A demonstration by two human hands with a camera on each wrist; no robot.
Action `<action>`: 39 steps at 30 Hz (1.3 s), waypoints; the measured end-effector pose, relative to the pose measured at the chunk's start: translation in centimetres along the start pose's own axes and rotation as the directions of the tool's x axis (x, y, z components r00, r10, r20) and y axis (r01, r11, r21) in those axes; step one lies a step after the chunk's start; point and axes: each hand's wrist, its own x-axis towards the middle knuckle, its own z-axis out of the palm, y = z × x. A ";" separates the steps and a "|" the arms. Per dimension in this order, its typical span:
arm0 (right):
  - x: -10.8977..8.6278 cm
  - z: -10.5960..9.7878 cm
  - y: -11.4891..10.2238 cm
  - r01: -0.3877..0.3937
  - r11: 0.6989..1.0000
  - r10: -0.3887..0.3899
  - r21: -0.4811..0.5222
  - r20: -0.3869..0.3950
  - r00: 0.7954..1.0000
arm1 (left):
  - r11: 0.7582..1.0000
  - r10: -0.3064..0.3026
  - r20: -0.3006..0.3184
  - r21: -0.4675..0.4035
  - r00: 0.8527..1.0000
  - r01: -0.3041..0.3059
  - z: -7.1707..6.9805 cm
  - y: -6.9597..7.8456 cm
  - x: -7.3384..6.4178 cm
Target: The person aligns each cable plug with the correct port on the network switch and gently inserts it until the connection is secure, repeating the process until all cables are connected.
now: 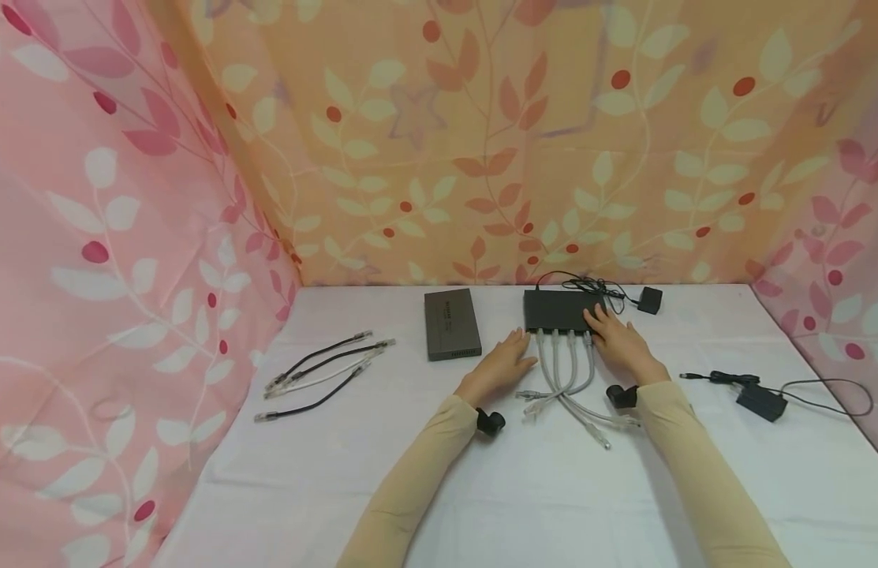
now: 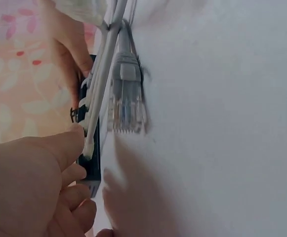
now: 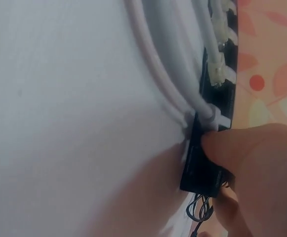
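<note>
A black network switch (image 1: 558, 309) lies near the back of the table, several grey network cables (image 1: 573, 361) plugged into its front. Their loose plugs trail toward the person, one clear plug (image 2: 127, 101) large in the left wrist view. My right hand (image 1: 621, 342) grips the switch's right end, its thumb (image 3: 222, 148) against the front face beside the endmost cable and other fingers behind. At the left front corner, my left hand (image 1: 497, 368) reaches with its fingertips close by the switch and the thumb spread apart.
A grey NETGEAR box (image 1: 453, 325) lies left of the switch. Several short black and white cables (image 1: 318, 377) lie farther left. A power adapter (image 1: 649, 300) with coiled cord sits behind the switch; another adapter (image 1: 761, 401) lies at right. Patterned cloth walls (image 1: 439, 142) surround the table.
</note>
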 end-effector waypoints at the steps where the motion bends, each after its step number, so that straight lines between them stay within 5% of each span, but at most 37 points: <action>1: 0.0 0.1 0.0 -0.008 1.000 0.008 0.001 0.003 1.000 | 1.000 -0.002 0.000 -0.019 1.000 0.002 0.0 -0.1 -0.2; 11: -1.4 -0.1 0.0 -0.061 0.988 0.055 0.143 0.045 0.997 | 0.986 0.024 0.037 -0.166 0.999 -0.018 0.0 -0.6 -2.8; 20: -3.6 0.3 -0.6 0.011 0.958 0.001 0.286 -0.043 0.999 | 0.976 0.092 0.039 -0.203 0.995 -0.082 0.6 0.6 -3.6; 27: -3.3 0.6 -1.0 -0.059 0.985 0.059 0.164 0.000 0.998 | 0.980 0.138 0.109 -0.157 0.984 -0.120 1.3 2.3 -3.7; 39: -3.3 -0.8 -2.3 -0.118 0.989 0.123 -0.093 0.043 0.992 | 0.990 0.139 0.040 -0.008 0.990 -0.139 3.1 3.9 -3.7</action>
